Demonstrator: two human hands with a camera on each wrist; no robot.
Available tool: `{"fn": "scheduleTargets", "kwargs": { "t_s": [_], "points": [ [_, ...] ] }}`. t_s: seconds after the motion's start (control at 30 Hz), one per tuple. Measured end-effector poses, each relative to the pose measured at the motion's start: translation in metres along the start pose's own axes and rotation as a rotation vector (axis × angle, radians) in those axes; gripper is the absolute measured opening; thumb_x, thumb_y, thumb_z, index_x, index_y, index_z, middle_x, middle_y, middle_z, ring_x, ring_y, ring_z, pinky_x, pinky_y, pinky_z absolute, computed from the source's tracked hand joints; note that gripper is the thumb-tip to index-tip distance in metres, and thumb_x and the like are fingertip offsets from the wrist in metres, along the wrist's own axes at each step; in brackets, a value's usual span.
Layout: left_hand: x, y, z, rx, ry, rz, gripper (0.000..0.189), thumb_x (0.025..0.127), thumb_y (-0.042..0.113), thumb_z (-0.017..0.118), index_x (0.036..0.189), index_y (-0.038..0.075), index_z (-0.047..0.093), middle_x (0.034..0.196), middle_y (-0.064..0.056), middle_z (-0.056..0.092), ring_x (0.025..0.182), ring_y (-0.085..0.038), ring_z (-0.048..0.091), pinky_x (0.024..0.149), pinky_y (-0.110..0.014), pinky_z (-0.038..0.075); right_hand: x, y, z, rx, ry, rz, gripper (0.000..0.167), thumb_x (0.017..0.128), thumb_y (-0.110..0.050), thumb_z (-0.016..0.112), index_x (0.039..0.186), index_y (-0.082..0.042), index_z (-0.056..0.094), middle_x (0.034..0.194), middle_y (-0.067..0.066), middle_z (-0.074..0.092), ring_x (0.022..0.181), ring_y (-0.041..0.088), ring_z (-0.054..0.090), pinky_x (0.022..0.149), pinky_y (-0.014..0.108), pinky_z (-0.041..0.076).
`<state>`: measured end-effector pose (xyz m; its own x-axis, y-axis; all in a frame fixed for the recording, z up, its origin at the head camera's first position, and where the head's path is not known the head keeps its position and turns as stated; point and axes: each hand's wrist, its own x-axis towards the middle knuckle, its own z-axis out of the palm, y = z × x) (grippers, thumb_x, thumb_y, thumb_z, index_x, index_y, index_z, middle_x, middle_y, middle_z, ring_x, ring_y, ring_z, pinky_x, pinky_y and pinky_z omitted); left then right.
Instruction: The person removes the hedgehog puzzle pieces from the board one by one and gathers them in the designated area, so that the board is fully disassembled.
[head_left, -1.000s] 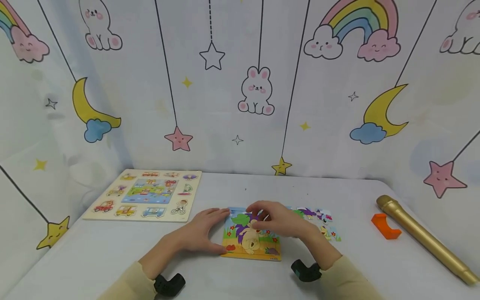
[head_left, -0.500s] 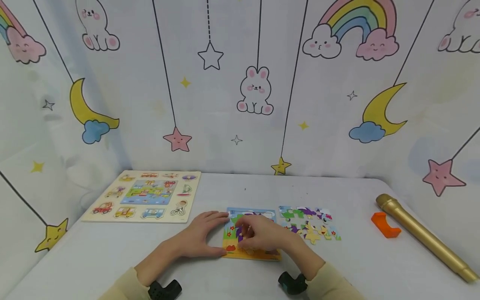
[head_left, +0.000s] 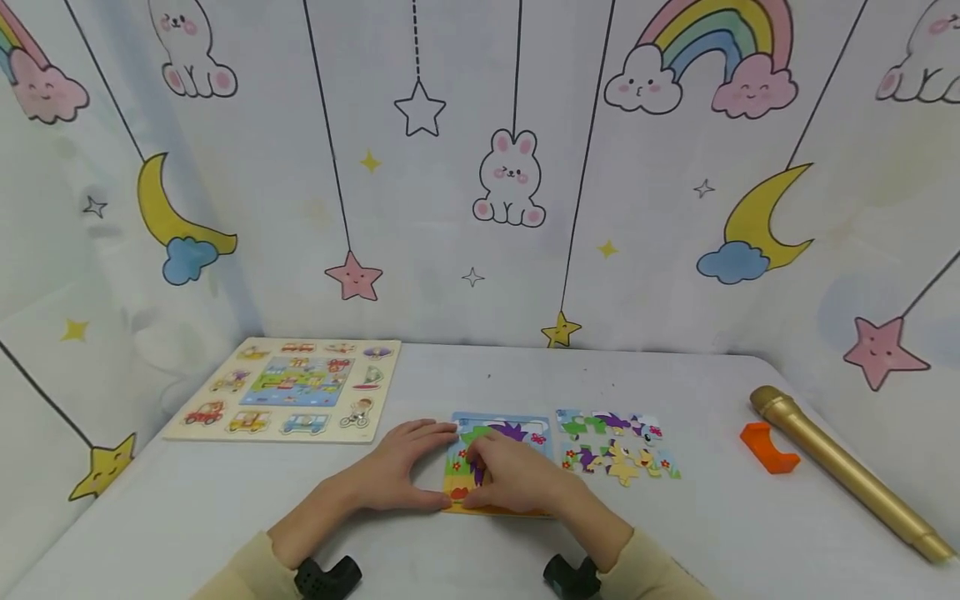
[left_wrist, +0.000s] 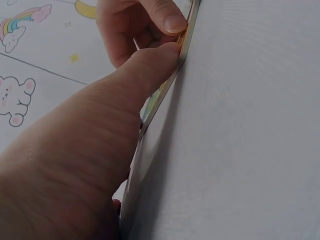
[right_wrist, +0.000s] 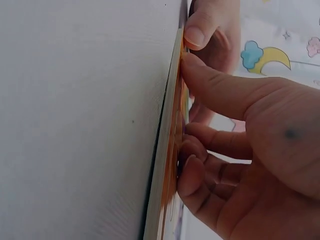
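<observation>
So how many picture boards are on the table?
2. The big board with vehicles is at the back left. The small board is in front, with the left hand at its left edge; the right hand hides part of it. No others show.

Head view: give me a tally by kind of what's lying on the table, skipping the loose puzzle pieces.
Puzzle boards: 2 (vehicle board, flower-picture board)
Orange block: 1
Gold microphone-shaped stick: 1
Total: 4

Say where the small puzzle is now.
In the head view, the small puzzle lies below centre, between the left hand and the loose pieces, with the right hand on it.
</observation>
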<state>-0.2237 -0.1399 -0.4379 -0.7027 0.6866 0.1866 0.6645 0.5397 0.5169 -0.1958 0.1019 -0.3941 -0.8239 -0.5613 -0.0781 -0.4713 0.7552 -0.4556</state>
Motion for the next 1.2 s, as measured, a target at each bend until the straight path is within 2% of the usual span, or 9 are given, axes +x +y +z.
{"fn": "scheduleTargets", "kwargs": {
  "t_s": [0.23,0.43,0.7,1.0,1.2],
  "points": [
    [0.000,0.000,0.000,-0.010,0.003,-0.005,0.083,0.083,0.058,0.076,0.148,0.013,0.051,0.156,0.000,0.043,0.146,-0.034,0.028,0.114,-0.063,0.022,0.001,-0.002,0.003,-0.004,0.007,0.030,0.048,0.084,-0.041,0.083,0.115,-0.011,0.061,0.103,-0.006,0.052,0.085,0.009,0.051,0.081,0.028,0.050],
    [-0.001,0.002,0.001,-0.020,0.001,-0.008,0.085,0.082,0.056,0.078,0.149,0.011,0.051,0.155,-0.003,0.044,0.145,-0.037,0.028,0.113,-0.063,0.021,-0.001,-0.003,0.005,0.083,0.014,0.042,0.048,0.085,-0.030,0.084,0.118,-0.011,0.056,0.098,-0.007,0.051,0.084,0.009,0.051,0.077,0.025,0.049],
    [-0.001,0.003,-0.001,-0.012,-0.001,0.008,0.084,0.083,0.056,0.077,0.149,0.011,0.050,0.155,-0.003,0.044,0.145,-0.037,0.029,0.113,-0.064,0.022,-0.002,-0.005,0.005,0.133,0.028,0.004,0.045,0.088,-0.025,0.081,0.123,-0.011,0.057,0.092,-0.007,0.053,0.081,0.008,0.052,0.073,0.024,0.047],
    [-0.001,0.001,-0.001,-0.031,-0.010,0.000,0.084,0.083,0.056,0.077,0.149,0.012,0.051,0.156,-0.001,0.043,0.146,-0.037,0.027,0.113,-0.064,0.021,-0.001,-0.002,0.004,0.275,0.091,-0.018,0.018,0.096,-0.015,0.071,0.112,-0.013,0.061,0.085,-0.008,0.060,0.077,0.010,0.056,0.073,0.025,0.051],
    [-0.001,-0.001,0.000,-0.026,-0.007,-0.001,0.085,0.082,0.057,0.077,0.150,0.014,0.050,0.156,0.001,0.043,0.146,-0.035,0.027,0.113,-0.064,0.022,-0.005,0.001,-0.009,0.417,0.095,-0.016,0.015,0.099,-0.014,0.067,0.113,-0.012,0.061,0.087,-0.004,0.063,0.080,0.016,0.060,0.072,0.029,0.051]
  ]
}}
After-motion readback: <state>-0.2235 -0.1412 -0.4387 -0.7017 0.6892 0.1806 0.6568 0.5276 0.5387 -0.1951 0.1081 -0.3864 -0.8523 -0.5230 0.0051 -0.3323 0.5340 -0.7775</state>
